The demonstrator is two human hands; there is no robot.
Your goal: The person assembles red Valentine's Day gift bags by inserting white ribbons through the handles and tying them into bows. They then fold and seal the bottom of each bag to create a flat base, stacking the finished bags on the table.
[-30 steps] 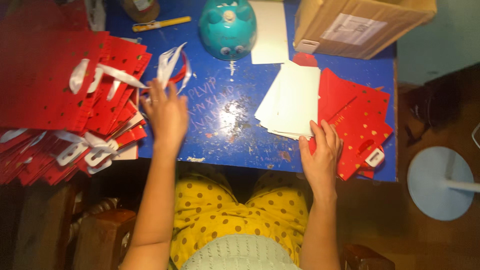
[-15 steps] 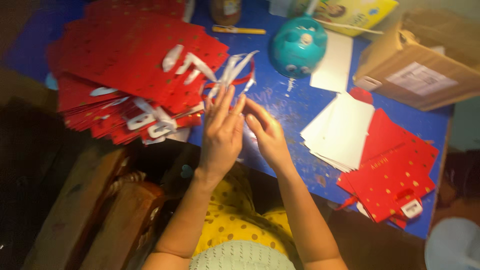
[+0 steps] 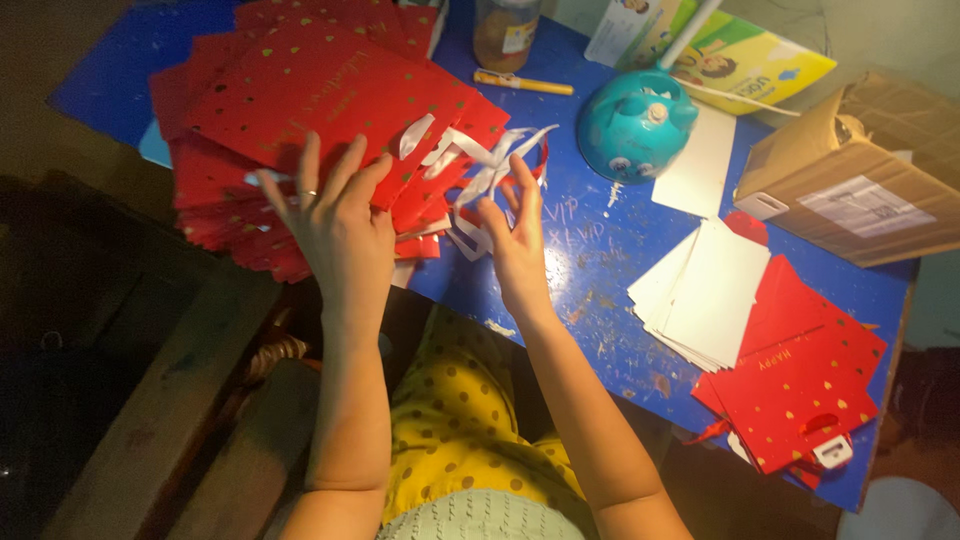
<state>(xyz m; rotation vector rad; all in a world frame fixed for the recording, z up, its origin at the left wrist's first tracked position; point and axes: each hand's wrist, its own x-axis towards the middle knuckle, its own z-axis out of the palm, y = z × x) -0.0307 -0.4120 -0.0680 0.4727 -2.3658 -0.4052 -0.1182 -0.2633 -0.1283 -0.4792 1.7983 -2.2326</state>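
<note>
Quick count of what sat on the blue surface [image 3: 600, 290]: two hands [image 3: 340, 235], two piles of red gift bags, a big one [image 3: 300, 110] left of the teal piggy bank [image 3: 632, 125] and a small one [image 3: 800, 380] to its right. One piggy bank, one stack of white cards [image 3: 705, 295], one cardboard box [image 3: 850, 180], one yellow pen [image 3: 522, 83], one jar [image 3: 505, 30].

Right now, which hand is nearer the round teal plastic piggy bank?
Right. The right hand is at the white ribbons, just left of the teal piggy bank; the left hand rests farther left on the red bags.
</note>
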